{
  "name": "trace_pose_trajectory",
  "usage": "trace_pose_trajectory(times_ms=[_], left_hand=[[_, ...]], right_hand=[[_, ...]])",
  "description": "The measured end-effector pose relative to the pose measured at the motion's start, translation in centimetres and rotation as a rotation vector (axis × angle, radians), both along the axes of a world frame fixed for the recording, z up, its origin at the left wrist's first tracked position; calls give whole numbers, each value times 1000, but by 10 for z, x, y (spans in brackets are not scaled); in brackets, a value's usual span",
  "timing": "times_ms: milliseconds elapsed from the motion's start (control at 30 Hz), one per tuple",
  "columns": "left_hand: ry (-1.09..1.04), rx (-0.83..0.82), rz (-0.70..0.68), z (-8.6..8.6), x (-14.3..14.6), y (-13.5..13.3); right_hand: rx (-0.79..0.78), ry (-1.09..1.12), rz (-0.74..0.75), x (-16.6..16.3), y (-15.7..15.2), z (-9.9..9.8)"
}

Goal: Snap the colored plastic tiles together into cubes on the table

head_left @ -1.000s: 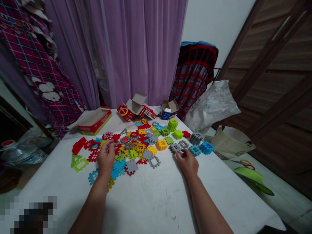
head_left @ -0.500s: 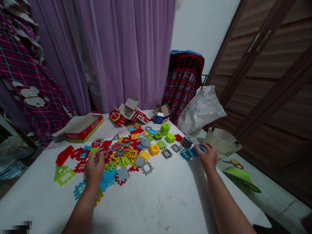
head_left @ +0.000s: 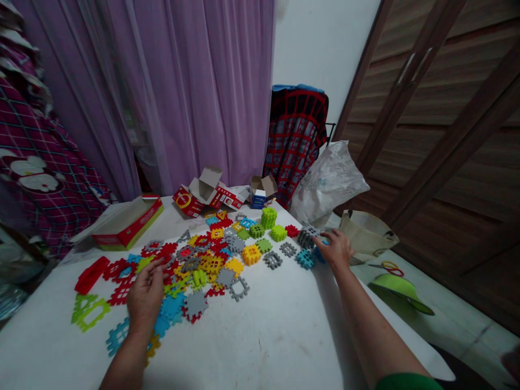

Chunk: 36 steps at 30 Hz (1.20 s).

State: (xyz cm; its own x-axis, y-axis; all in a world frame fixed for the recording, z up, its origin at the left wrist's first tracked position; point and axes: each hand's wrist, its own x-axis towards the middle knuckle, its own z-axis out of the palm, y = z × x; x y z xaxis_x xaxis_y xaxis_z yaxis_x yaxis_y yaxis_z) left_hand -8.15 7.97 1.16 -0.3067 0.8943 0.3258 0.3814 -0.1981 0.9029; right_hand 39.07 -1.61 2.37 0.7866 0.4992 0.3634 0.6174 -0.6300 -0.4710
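My left hand (head_left: 145, 292) hovers over the left side of a spread of flat plastic interlocking blocks (head_left: 211, 264) with notched edges, in red, yellow, grey, blue and green. Its fingers are curled together, and anything in them is hidden. Over at the right edge of the table, my right hand (head_left: 338, 250) has thumb and fingers bent around a blue interlocking block stack (head_left: 320, 254), largely covered by the hand. A grey stack (head_left: 306, 237) touches it on the left. Nearby are a teal stack (head_left: 304, 259), a yellow stack (head_left: 251, 254) and a tall lime-green stack (head_left: 268, 218).
An open red box (head_left: 130, 227) lies at back left. Torn red cartons (head_left: 203, 197) and a small blue box (head_left: 260, 192) stand along the back. Beyond the right edge are a plastic bag (head_left: 327, 176), scissors (head_left: 390, 266) and a green visor (head_left: 400, 292).
The view has turned slightly right, so everything sits further left. My right hand stays at the blue stack, its fingertips nearer the grey one. My left hand remains curled over the pile.
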Motion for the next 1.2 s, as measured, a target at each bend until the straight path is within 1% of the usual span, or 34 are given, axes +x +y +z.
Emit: trace_pose_trajectory(times_ms=[333, 533, 633, 733, 767, 867, 933, 1000, 1100, 1200], left_hand=[[12, -1, -9, -7, -2, 3], [13, -10, -6, -4, -1, 1], [11, -11, -3, -2, -1, 1], [-2, 4, 2, -3, -3, 3], [-5, 7, 2, -3, -3, 3], [-6, 0, 7, -5, -6, 4], [-9, 8, 4, -5, -7, 4], [-4, 10, 12, -5, -9, 5], [29, -1, 49, -5, -15, 7], [92, -6, 90, -7, -23, 9]], right_hand=[[17, -3, 32, 1, 3, -5], [25, 6, 25, -2, 1, -2], [80, -25, 25, -8, -6, -2], [204, -72, 44, -25, -18, -8], [254, -86, 83, -33, -21, -12], [384, -134, 287, -63, -26, -26], [472, -191, 422, -87, -23, -32], [525, -245, 555, -111, -17, -36], [522, -270, 707, -146, -5, -37], [496, -236, 796, -175, 4, -41]])
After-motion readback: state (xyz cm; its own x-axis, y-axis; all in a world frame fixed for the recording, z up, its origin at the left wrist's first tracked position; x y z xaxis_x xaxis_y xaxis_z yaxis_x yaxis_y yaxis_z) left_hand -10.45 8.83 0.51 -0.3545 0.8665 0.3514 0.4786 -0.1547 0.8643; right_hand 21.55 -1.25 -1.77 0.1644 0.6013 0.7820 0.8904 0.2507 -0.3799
